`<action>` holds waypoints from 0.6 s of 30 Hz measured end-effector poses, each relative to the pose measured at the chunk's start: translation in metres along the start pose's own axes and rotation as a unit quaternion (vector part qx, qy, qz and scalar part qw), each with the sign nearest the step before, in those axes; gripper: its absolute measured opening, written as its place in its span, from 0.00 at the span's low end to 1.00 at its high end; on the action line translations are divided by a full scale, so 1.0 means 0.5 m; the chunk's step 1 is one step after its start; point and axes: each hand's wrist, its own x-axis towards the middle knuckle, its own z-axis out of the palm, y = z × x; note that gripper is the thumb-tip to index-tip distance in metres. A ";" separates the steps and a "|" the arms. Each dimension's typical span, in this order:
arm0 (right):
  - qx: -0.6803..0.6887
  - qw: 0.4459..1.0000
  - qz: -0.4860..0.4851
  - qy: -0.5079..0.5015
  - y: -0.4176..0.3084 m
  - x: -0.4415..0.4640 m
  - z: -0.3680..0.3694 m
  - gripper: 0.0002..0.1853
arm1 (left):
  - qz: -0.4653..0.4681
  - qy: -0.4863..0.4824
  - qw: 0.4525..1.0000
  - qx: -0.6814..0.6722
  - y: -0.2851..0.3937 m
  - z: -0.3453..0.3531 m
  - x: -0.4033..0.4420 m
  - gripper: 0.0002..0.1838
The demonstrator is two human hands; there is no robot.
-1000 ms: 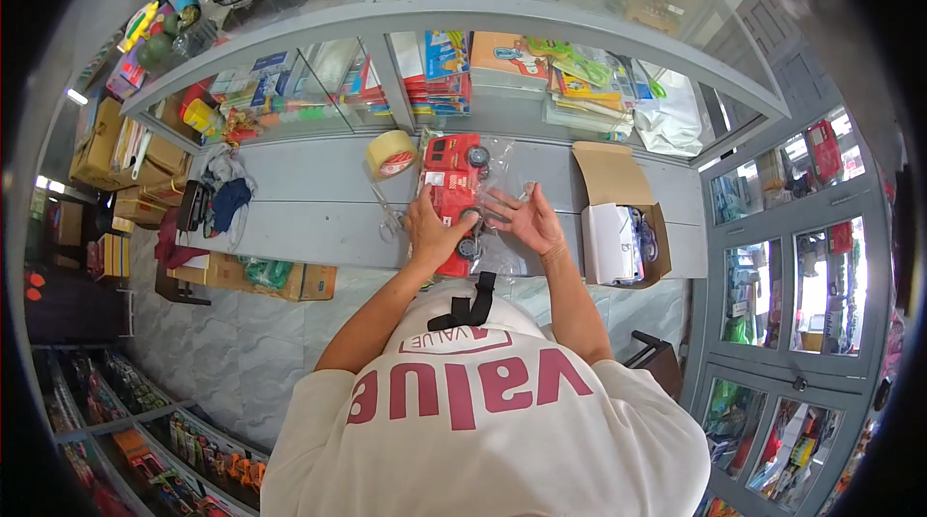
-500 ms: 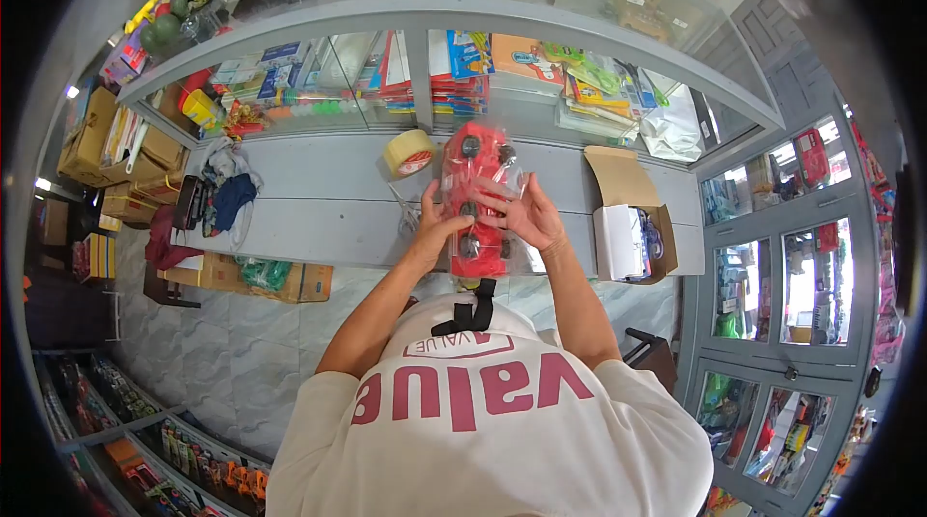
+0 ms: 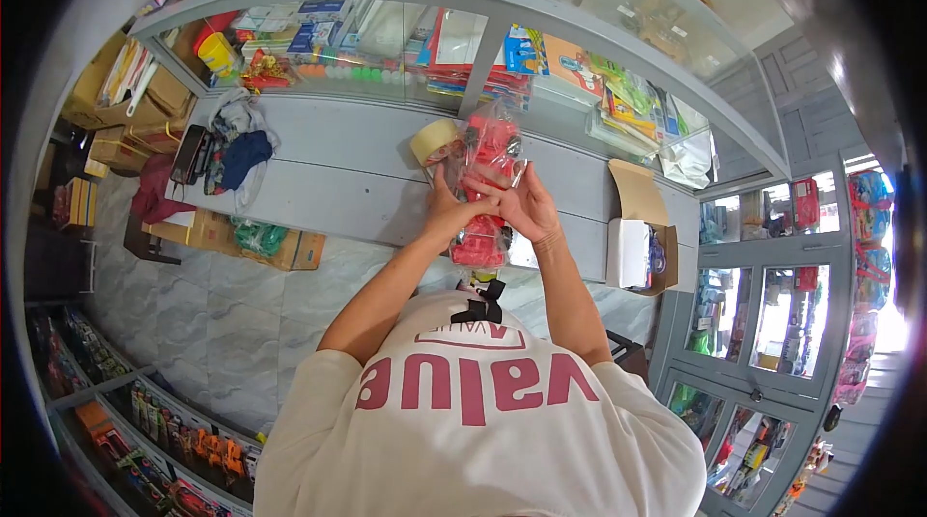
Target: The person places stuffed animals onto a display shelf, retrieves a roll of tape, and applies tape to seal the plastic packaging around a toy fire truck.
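Note:
A red toy vehicle [image 3: 494, 139] in clear plastic wrap stands lengthwise at the grey bench's front edge, between both hands. My left hand [image 3: 452, 212] grips its left side, with the thumb over the wrap. My right hand [image 3: 526, 205] lies across the middle of the toy, fingers spread over the plastic and the palm on the right side. The fingers of both hands meet near the toy's centre and partly hide it. A roll of tape [image 3: 436, 142] is just left of the toy, touching or very near the wrap.
On the grey bench [image 3: 338, 194], a bundle of clothes [image 3: 243, 152] lies at the left. An open cardboard box [image 3: 642, 194] with papers stands at the right. Behind is a glass display case [image 3: 386, 44] with books and stationery. A cabinet with glass doors [image 3: 763, 295] is at the right.
The toy has been turned over from its printed side, first showing its wheels. My right hand has closed in onto the wrap. The camera view has swung and tilted.

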 end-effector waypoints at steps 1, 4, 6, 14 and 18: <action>-0.018 1.000 -0.013 0.006 0.003 0.002 0.005 0.35 | 0.077 0.092 0.975 0.186 0.004 0.003 -0.011 0.54; -0.016 1.000 -0.015 0.009 0.002 0.013 0.005 0.35 | 0.275 0.152 0.894 0.320 0.070 -0.012 -0.080 0.41; 0.009 1.000 -0.003 0.008 0.006 0.014 0.001 0.35 | 0.330 0.107 0.886 0.309 0.093 -0.013 -0.105 0.28; -0.004 1.000 0.005 0.013 -0.003 0.016 0.010 0.35 | 0.277 -0.107 0.922 0.251 0.026 -0.035 -0.084 0.13; -0.005 0.999 0.025 0.023 -0.014 0.020 0.009 0.32 | 0.217 -0.082 0.915 0.331 0.046 -0.033 -0.093 0.17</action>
